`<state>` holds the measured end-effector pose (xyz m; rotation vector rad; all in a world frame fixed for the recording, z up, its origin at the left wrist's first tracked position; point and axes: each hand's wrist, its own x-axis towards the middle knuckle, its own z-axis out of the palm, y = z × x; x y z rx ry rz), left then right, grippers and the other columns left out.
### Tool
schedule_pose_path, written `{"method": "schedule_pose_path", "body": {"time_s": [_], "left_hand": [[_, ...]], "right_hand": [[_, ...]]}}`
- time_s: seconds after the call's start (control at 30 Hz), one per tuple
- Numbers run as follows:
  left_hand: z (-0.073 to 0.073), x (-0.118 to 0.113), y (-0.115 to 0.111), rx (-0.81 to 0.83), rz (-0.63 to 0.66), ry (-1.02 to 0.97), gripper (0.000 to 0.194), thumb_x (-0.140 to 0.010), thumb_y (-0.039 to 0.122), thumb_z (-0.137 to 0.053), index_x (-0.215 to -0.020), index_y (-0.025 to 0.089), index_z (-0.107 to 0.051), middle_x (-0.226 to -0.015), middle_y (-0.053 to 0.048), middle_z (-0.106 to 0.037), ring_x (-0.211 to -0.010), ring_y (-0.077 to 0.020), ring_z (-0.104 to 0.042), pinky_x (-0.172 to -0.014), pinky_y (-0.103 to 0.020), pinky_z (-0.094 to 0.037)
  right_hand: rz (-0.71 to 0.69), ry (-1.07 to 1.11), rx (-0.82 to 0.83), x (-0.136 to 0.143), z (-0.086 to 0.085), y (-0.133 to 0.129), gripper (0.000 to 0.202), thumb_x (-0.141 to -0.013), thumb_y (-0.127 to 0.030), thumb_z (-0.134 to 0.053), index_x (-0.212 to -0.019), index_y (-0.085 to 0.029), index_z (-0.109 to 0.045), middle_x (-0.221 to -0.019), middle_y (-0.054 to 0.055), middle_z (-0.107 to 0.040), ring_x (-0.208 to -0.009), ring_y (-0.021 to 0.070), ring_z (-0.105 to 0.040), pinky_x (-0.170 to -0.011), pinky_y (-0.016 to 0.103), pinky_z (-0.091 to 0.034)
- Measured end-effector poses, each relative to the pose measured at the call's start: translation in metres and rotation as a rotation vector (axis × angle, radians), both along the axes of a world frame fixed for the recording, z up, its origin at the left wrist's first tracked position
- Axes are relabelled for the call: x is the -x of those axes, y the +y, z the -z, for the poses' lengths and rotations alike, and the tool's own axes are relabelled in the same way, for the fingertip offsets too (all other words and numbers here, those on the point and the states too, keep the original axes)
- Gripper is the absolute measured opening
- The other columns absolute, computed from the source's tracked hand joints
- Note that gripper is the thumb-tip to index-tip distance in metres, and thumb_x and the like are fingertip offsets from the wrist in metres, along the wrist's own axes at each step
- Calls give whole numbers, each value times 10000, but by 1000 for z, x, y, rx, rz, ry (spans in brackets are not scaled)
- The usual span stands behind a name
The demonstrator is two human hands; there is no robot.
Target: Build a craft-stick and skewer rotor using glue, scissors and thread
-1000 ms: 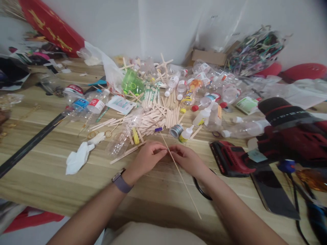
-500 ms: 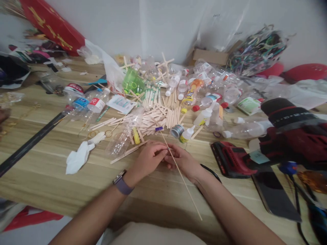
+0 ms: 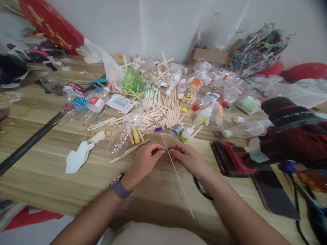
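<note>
Head view, which I watched from a distance, showed one thin stick (image 3: 180, 183) slanting between two hands, its near end pointing at the wearer. The left hand (image 3: 146, 158) and right hand (image 3: 187, 158) met almost fingertip to fingertip at it; I could not tell which, if either, was clamped on it. I judged they came in from both sides to steady it. Its far end reached one purple piece (image 3: 158, 129), though whether they were joined I could not tell.

Just beyond the right hand I counted one spool (image 3: 177, 130) and one small white bottle (image 3: 188, 132), probably set there for easy reach. One yellow piece (image 3: 136, 135) lay beyond the left hand. Flat wooden sticks (image 3: 149, 119) were heaped too thickly to count, perhaps grouped as stock; behind them I made out two crossed-stick pieces, one left (image 3: 125, 64), one right (image 3: 165, 63). One power drill (image 3: 296, 132) lay to the right, seemingly parked aside.
</note>
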<state>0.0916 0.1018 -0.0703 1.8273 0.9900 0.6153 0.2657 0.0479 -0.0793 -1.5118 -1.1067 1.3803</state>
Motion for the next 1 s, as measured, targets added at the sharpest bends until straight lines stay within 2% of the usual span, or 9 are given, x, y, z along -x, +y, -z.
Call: {"method": "schedule_pose_path", "body": {"time_s": [0.1, 0.2, 0.47, 0.7, 1.0], "left_hand": [[1, 0, -1, 47, -25, -2, 169, -841, 161, -607, -979, 176, -703, -927, -35, -739, -848, -183, -673, -773, -294, -502], [1, 0, -1, 74, -30, 17, 206, -838, 168, -604, -1011, 177, -717, -929, -41, -749, -844, -191, -678, -774, -301, -495], [-1, 5, -3, 180, -25, 31, 189, -843, 244, -568, -875, 179, -742, -714, -29, -714, -681, -198, -631, -634, -295, -440], [3, 5, -9, 476, 53, -156, 230, -870, 318, -531, -875, 158, -695, -775, -49, -757, -632, -149, -643, -607, -261, -489], [-10, 11, -12, 806, 113, -399, 270, -764, 410, -718, -798, 143, -700, -737, -75, -755, -608, -125, -639, -613, -247, -491]], "right_hand": [[-3, -78, -8, -3, -7, 1, 221, -765, -408, -648, -780, -187, -651, -547, -69, -432, -505, 89, -345, -500, 241, -246], [-4, -129, -12, -3, -12, 1, 231, -780, -414, -629, -754, -186, -649, -545, -70, -410, -510, 90, -314, -507, 249, -223], [-7, -122, 1, 0, -14, 1, 279, -762, -461, -612, -751, -183, -636, -560, -61, -424, -516, 93, -312, -497, 248, -211], [-1, -56, 31, 2, -9, 1, 372, -739, -560, -629, -717, -189, -614, -525, -63, -393, -492, 94, -295, -478, 251, -195], [-26, 18, 96, 6, -9, 2, 323, -706, -494, -703, -656, -183, -632, -519, -51, -426, -490, 82, -284, -478, 247, -180]]}}
